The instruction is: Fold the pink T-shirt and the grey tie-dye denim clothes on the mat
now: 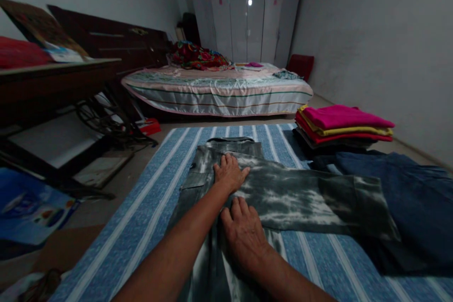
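Grey-and-white tie-dyed trousers (297, 198) lie on a blue striped sheet (148, 217), one leg folded across to the right. My left hand (229, 173) lies flat on the trousers near the waistband, fingers stretched out. My right hand (244, 233) presses flat on the cloth just below it, by the fold, fingers slightly curled down onto the fabric. Neither hand holds anything.
A stack of folded pink, yellow and red clothes (343, 125) sits at the sheet's far right. Dark blue denim (414, 193) lies to the right of the trousers. A bed (219, 87) stands beyond, a dark wooden table (53, 80) on the left, wardrobes at the back.
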Motion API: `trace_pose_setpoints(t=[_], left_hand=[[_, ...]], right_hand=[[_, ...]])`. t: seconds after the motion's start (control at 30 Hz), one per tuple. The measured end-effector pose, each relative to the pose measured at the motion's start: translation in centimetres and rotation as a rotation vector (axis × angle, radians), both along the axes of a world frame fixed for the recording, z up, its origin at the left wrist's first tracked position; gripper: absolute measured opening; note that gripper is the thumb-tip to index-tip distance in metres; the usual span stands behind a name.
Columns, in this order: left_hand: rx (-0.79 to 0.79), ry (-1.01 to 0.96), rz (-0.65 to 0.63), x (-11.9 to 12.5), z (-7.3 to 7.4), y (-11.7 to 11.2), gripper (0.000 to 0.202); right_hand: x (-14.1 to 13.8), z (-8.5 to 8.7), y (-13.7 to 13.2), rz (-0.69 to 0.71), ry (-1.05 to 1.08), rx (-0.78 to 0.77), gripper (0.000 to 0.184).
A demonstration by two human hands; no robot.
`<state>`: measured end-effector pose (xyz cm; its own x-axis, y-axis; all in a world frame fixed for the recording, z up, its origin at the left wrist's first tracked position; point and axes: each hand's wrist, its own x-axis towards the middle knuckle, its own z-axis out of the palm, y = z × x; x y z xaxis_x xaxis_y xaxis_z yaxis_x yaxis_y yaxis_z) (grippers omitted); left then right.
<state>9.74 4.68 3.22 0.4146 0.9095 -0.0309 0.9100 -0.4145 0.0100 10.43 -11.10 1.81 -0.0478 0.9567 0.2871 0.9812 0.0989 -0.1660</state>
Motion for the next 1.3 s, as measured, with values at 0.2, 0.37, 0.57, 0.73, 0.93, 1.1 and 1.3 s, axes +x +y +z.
trace_pose_setpoints(t=[0.2, 0.37, 0.57, 0.73, 0.93, 1.1, 1.3], left_hand=[[-0.154, -0.029, -0.126, -1.5, 2.0, 1.0, 0.067], [-0.138, -0.042, -0.334, -4.8, 3.1, -0.2, 0.050], [-0.263, -0.117, -0.376, -7.4, 2.1, -1.9, 0.059], [-0.342, -0.141, -0.382, -7.9, 1.5, -1.8, 0.071], [-0.387, -0.123, -0.392, -8.0, 1.5, -1.4, 0.073], [-0.377, -0.151, -0.392, -8.1, 1.4, -1.1, 0.060], [-0.326, -0.219, -0.384, -8.0, 0.6, -1.4, 0.054]], right_hand=[[-0.1, -0.9, -0.3, -0.002, -0.019, 0.042, 0.022], [-0.1, -1.3, -0.3, -0.002, -0.011, 0.062, 0.019], [-0.1, -1.7, -0.3, -0.021, -0.020, 0.182, 0.018], [0.7, -2.2, 0.3, 0.017, -0.030, 0.316, 0.013], [1.5, -2.2, 1.0, 0.084, -0.038, 0.402, 0.011], [1.2, -1.7, 1.1, -0.009, -0.070, 0.281, 0.010], [2.1, -0.9, 1.6, -0.026, -0.096, 0.138, 0.010]])
